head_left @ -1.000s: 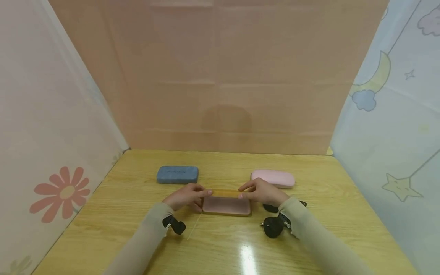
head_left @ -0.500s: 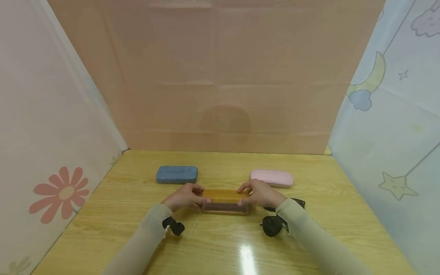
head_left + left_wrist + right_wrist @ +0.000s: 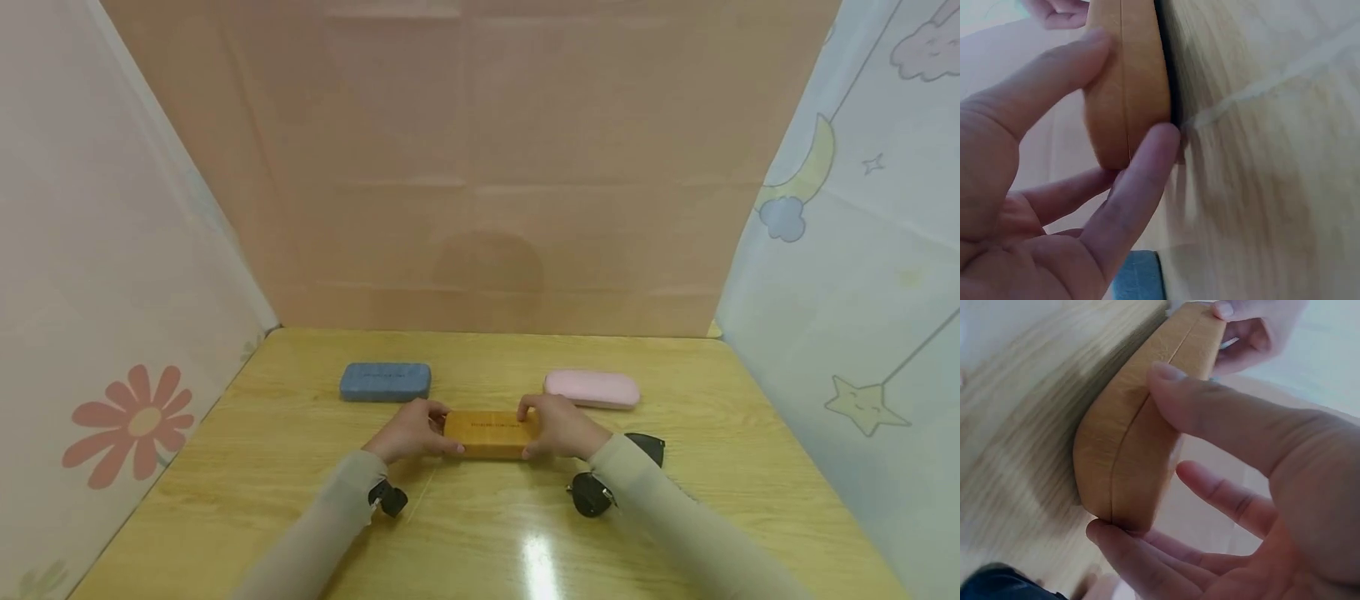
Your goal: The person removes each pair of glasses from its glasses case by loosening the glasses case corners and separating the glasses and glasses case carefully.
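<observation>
An orange-tan glasses case (image 3: 487, 435) lies closed on the table in front of me, dark lettering on its lid. My left hand (image 3: 411, 430) grips its left end, thumb on the front side and other fingers round the end. At the opposite end my right hand (image 3: 564, 427) holds it the same way, with its index finger bent over the lid. In the left wrist view the case (image 3: 1125, 81) shows a thin seam with lid and base together. The right wrist view has the same seam running along the case (image 3: 1129, 431) beside my thumb. Its inside is hidden.
A blue glasses case (image 3: 386, 381) lies behind my left hand. Beyond my right hand is a pink glasses case (image 3: 592, 388). Dark sunglasses (image 3: 588, 494) lie partly hidden under my right forearm. A pinkish-tan backdrop (image 3: 487, 167) stands behind the table.
The lid of the orange-tan case has swung down toward me, from raised with the pinkish interior showing to closed. Both thumbs have come down with it to the front side.
</observation>
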Motion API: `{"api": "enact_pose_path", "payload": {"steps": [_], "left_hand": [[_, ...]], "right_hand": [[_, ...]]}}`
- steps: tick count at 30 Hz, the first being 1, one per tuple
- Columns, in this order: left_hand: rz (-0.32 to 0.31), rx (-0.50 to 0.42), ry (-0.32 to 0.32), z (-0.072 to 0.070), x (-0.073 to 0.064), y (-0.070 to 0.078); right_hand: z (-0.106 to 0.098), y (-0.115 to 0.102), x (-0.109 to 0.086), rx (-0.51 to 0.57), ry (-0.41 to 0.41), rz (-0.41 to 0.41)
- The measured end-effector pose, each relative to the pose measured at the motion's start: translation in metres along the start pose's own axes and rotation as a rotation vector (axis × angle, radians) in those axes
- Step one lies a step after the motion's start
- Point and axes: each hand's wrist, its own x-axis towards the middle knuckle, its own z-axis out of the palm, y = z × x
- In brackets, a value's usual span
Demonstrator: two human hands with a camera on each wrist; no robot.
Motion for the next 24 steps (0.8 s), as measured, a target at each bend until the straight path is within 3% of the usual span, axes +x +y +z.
{"api": "enact_pose_path", "payload": {"steps": [4,8,14,24], "left_hand": [[0.006,0.088,0.057,0.005,0.004,0.005],[-0.02,0.104,0.111,0.007,0.007,0.01],[-0.003,0.147,0.201,0.004,0.014,0.013],[-0.034,0.212,0.236,-0.004,0.021,0.013]], "right_hand": [[0.004,0.0,0.005,-0.079,0.015,-0.003],[0.004,-0.002,0.013,-0.14,0.035,0.013],[0.003,-0.006,0.031,-0.201,0.075,0.03],[-0.002,-0.009,0.058,-0.255,0.052,0.13]]}}
